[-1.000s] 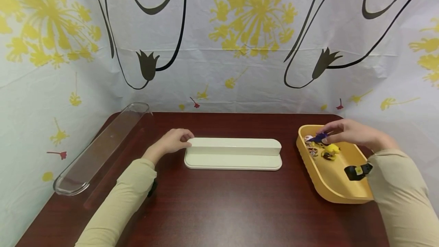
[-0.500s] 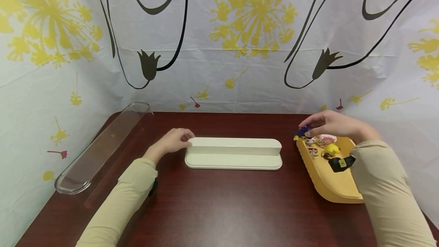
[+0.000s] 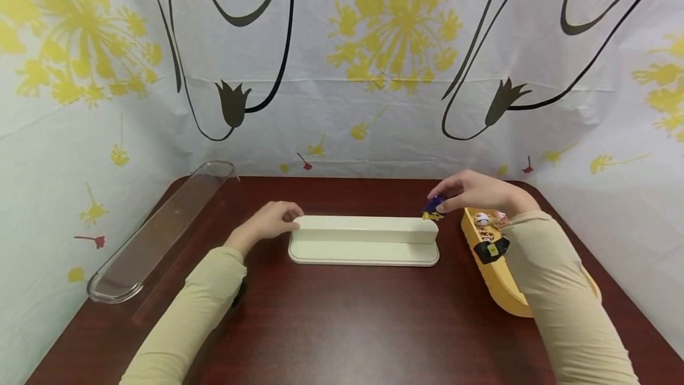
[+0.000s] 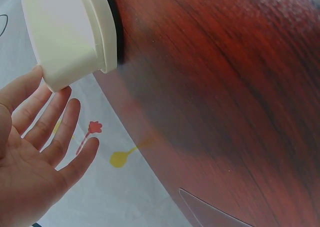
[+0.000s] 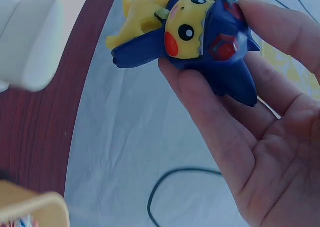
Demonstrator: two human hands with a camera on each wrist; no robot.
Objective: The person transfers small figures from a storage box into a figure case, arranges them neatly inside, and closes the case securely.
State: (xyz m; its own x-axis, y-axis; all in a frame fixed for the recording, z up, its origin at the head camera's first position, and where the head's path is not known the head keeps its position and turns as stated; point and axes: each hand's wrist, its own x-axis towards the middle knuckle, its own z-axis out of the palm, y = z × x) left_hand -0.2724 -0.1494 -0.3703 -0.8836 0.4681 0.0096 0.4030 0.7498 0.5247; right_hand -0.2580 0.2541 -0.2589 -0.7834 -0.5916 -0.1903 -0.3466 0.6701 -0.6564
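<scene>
My right hand point(image 3: 477, 190) pinches a small toy figure point(image 5: 200, 34), a yellow Pikachu in a dark blue hooded costume, between thumb and fingers. In the head view the figure is over the right end of a cream stepped display stand point(image 3: 363, 252); whether it touches the stand cannot be told. The right wrist view shows the figure tilted sideways. At the stand's other end, my left hand point(image 3: 267, 218) touches the raised step's corner with thumb and fingertips. Its fingers point(image 4: 60, 142) are spread and nearly straight in the left wrist view.
A yellow tray point(image 3: 502, 290) with several small figures point(image 3: 483, 221) stands right of the stand, partly hidden by the right sleeve. A long clear plastic cover point(image 3: 160, 230) lies along the table's left edge. A patterned cloth point(image 3: 342, 135) hangs behind the dark red table point(image 3: 347, 325).
My right hand has lifted the blue-hooded figure out of the yellow tray and carried it left to the stand's right end. The left hand and the stand stay in place.
</scene>
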